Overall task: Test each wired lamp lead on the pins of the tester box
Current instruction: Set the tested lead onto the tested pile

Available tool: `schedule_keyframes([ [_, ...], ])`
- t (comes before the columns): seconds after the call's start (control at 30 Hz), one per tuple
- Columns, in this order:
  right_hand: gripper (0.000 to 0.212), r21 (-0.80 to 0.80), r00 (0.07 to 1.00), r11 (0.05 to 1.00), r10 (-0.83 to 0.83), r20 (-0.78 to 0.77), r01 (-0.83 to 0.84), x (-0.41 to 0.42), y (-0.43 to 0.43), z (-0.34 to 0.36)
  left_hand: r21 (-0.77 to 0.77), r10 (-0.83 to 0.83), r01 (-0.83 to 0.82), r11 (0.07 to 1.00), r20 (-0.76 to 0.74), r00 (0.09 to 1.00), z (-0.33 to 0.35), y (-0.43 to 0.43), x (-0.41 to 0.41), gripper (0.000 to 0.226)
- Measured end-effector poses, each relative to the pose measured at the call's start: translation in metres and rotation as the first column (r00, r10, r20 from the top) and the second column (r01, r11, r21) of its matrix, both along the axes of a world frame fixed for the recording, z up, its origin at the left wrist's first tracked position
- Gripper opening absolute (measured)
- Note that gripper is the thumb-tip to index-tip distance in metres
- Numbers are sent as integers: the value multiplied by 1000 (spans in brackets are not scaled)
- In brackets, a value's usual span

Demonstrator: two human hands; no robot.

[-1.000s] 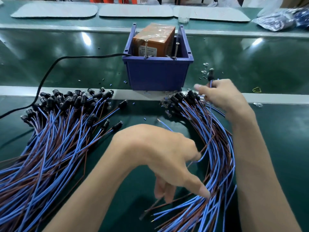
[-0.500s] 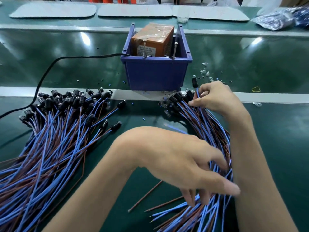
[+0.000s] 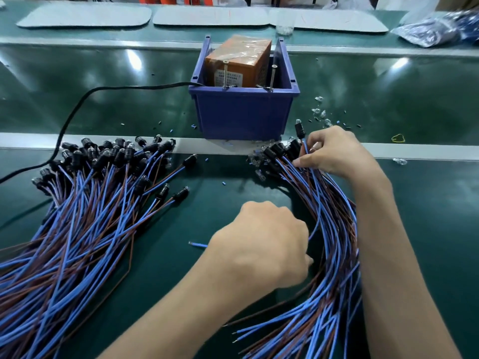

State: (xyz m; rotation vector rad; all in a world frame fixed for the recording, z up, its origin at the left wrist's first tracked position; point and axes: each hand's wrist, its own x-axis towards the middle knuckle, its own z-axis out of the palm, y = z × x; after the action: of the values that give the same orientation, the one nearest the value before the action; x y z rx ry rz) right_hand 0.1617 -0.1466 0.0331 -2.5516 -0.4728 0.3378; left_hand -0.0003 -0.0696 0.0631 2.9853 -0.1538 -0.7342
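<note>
**Lead, one in hand.** I logged one lead (image 3: 299, 128) lifted out of the stock. Its black lamp socket stood up above the right hand (image 3: 337, 151), just beside the front right corner of the bin. The right hand pinched it below the socket.

**Blue wire, one.** The left hand (image 3: 261, 244) was clenched knuckles-up around a blue wire (image 3: 197, 244). A stripped end poked out at the hand's left side. On the other side a blue strand arced up toward the right hand. I could not tell whether it belonged to the pinched lead.

**Tester box, one.** The tester box (image 3: 237, 58) was orange and wrapped in clear film. Two pins (image 3: 225, 73) stood upright along its near face, one left and one right.

**Bin, one.** The blue bin (image 3: 243, 115) held the tester box. One black cable (image 3: 77, 110) ran in over its left rim.

**Piles, two.** The left pile (image 3: 90, 216) fanned out toward the near left edge. The right pile (image 3: 329, 255) curved under both forearms. Each was made of blue and brown wires ending in black sockets, and I found them too many to count.

**Loose stock on the green table (image 3: 427, 229).**
- Clear bulbs (image 3: 320, 112) lay scattered to the right of the bin, their number uncertain.
- One yellow rubber band (image 3: 398, 138) lay further right.

**Far side.**
- Three grey mats (image 3: 85, 15) lay in a row.
- One clear cup (image 3: 284, 24) stood between the second and third.
- Plastic bags (image 3: 435, 29) sat at the far right, their contents too blurred to list.
</note>
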Motion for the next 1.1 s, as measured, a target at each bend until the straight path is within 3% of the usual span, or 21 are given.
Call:
schedule_keyframes([
  [0.17,26,2,1000,1000,-3,-6,3,0,0,0,-52,-52,49,997,-50,997,-1,-2,-1,50],
  [0.3,27,-2,1000,1000,6,-15,-6,-1,0,4,-201,-264,229,953,-171,949,7,-13,0,50],
  [0.4,23,7,999,1000,11,-33,-11,-2,1,7,-258,-277,220,941,-213,937,10,-6,3,41],
  [0.47,20,-7,999,1000,29,-27,-29,-4,0,9,-173,-96,75,982,-115,989,12,22,8,44],
  [0.53,18,-19,998,998,51,-35,-52,-6,-1,10,18,157,-157,987,-9,988,13,65,11,43],
  [0.6,19,-38,996,996,73,-43,-75,-6,-1,9,205,369,-367,907,28,929,12,104,10,43],
  [0.7,20,-57,997,996,71,-33,-72,-5,0,11,240,548,-533,811,3,836,0,134,9,43],
  [0.87,24,54,994,994,87,64,-91,-9,4,17,134,493,-489,862,2,870,-9,137,12,26],
  [0.97,18,218,975,952,223,-3,-217,-16,9,21,-25,466,-467,884,132,875,-7,132,17,20],
  [1.03,15,355,927,889,353,-126,-290,-22,15,21,-241,508,-449,860,328,796,-4,122,21,17],
  [1.1,23,449,846,823,482,-229,-348,-30,22,19,-513,586,-328,793,498,639,0,108,25,15],
])
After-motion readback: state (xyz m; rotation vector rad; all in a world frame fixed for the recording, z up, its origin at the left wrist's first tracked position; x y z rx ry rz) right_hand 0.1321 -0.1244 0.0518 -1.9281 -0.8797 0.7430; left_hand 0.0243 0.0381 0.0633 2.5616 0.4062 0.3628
